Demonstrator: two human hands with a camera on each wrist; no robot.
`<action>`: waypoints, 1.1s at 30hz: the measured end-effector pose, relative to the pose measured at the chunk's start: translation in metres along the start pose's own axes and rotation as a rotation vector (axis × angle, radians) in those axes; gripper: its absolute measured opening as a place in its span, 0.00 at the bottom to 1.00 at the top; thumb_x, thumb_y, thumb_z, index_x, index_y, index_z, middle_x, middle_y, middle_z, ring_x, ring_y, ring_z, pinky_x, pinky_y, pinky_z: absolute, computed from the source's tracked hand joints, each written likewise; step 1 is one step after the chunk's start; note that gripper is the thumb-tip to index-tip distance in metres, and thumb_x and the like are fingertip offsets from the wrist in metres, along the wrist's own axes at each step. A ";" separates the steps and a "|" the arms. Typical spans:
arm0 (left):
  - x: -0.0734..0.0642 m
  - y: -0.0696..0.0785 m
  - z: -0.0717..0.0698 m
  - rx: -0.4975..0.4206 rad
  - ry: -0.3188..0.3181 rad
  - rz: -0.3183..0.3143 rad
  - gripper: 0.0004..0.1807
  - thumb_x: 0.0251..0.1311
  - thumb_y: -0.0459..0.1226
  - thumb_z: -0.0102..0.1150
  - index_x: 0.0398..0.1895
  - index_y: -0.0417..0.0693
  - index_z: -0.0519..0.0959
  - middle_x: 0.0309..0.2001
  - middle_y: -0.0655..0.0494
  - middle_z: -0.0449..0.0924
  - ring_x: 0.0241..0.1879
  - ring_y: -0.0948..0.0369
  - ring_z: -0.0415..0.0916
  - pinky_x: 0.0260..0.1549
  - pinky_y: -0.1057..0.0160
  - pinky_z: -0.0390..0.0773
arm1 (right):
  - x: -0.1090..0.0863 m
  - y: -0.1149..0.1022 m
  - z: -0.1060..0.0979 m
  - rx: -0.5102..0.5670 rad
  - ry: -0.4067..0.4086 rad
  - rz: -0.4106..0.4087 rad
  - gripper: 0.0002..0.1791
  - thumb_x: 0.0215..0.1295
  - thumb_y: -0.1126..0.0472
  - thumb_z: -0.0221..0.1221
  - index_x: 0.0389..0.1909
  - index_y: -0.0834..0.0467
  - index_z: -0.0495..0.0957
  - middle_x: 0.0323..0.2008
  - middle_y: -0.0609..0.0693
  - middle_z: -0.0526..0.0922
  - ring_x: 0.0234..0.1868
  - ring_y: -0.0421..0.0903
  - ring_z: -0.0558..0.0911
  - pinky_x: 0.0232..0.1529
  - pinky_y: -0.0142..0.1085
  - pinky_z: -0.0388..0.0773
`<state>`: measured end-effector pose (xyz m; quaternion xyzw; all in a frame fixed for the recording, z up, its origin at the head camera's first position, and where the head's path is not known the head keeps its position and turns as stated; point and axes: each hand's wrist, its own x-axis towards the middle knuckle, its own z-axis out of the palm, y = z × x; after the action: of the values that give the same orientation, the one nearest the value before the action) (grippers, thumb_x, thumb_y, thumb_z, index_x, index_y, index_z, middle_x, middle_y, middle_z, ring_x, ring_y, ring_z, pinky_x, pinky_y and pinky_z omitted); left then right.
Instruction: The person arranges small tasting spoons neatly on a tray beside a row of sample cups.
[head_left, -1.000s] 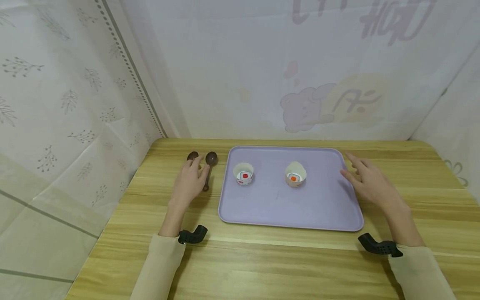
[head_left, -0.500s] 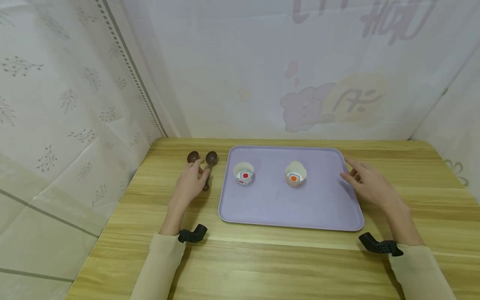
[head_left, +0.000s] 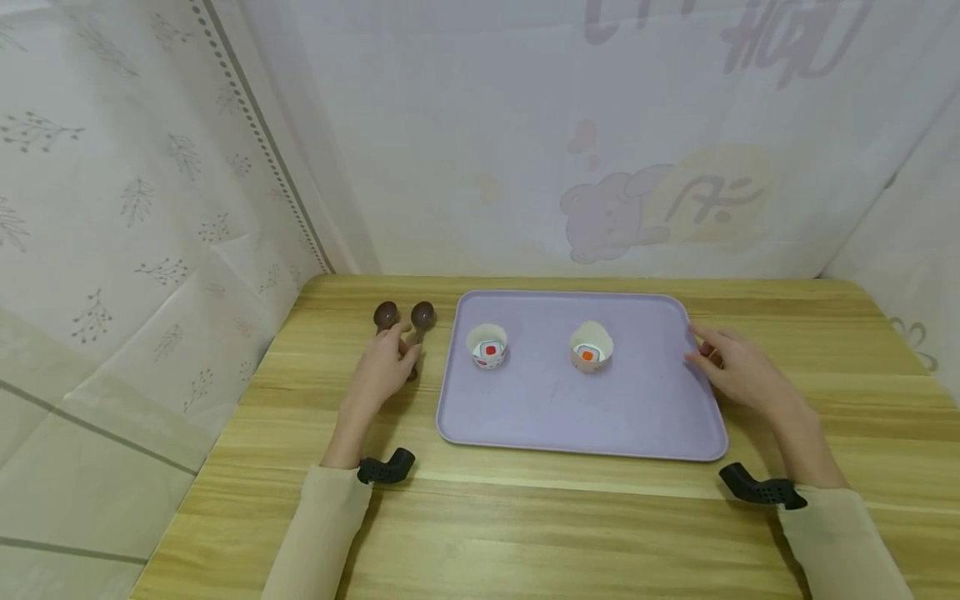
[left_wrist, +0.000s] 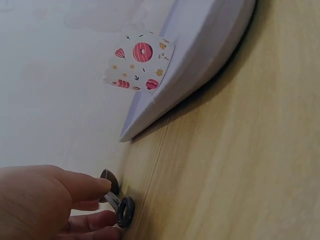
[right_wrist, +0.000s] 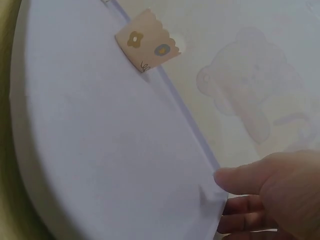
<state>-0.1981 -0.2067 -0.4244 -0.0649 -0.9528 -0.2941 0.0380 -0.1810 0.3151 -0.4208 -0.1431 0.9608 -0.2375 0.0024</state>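
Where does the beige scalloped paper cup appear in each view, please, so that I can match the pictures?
Head: the beige scalloped paper cup stands slightly below and right of centre.
Left wrist: it is not visible.
Right wrist: the cup is at upper centre.
Shared landmark: the pale purple rectangular tray.

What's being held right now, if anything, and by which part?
Lilac tray: pinched at its right rim by the right grip. Left grip is at the handle of the right-hand brown spoon; can't tell if that's held.

Right hand now pinching tray, left perhaps lower
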 end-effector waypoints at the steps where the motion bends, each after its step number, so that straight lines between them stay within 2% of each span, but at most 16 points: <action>1: 0.000 0.000 0.000 -0.003 -0.002 0.001 0.27 0.71 0.36 0.57 0.68 0.30 0.68 0.37 0.44 0.79 0.33 0.53 0.75 0.32 0.55 0.76 | 0.000 0.001 0.001 -0.002 -0.003 0.002 0.31 0.74 0.58 0.59 0.70 0.71 0.64 0.42 0.63 0.80 0.38 0.53 0.79 0.37 0.46 0.77; 9: 0.000 -0.003 0.001 -0.015 0.001 0.011 0.25 0.70 0.35 0.58 0.65 0.29 0.70 0.37 0.43 0.80 0.35 0.51 0.75 0.33 0.55 0.77 | 0.000 0.004 0.003 -0.032 -0.012 -0.006 0.27 0.73 0.64 0.58 0.67 0.73 0.67 0.41 0.65 0.79 0.37 0.53 0.77 0.36 0.46 0.75; 17: 0.004 -0.005 0.003 -0.012 0.004 0.021 0.20 0.68 0.33 0.58 0.59 0.30 0.76 0.36 0.43 0.79 0.38 0.49 0.75 0.35 0.54 0.77 | 0.000 0.005 0.004 -0.008 -0.034 -0.002 0.26 0.73 0.65 0.57 0.67 0.74 0.68 0.42 0.65 0.80 0.37 0.53 0.77 0.37 0.46 0.75; 26: 0.002 -0.002 0.002 -0.043 -0.032 -0.011 0.18 0.69 0.33 0.58 0.57 0.31 0.76 0.36 0.43 0.82 0.26 0.56 0.76 0.24 0.61 0.76 | 0.001 0.008 0.003 0.001 -0.058 -0.035 0.26 0.74 0.66 0.56 0.67 0.75 0.66 0.34 0.56 0.82 0.31 0.46 0.74 0.31 0.39 0.72; 33: 0.001 -0.001 0.001 -0.038 -0.034 -0.028 0.17 0.69 0.34 0.59 0.56 0.32 0.77 0.36 0.42 0.83 0.27 0.55 0.77 0.26 0.61 0.76 | 0.002 0.008 0.004 0.009 -0.070 -0.010 0.27 0.74 0.65 0.56 0.68 0.75 0.65 0.34 0.56 0.81 0.31 0.46 0.74 0.31 0.38 0.71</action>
<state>-0.1989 -0.2064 -0.4257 -0.0572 -0.9483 -0.3118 0.0165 -0.1845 0.3196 -0.4279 -0.1563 0.9583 -0.2366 0.0356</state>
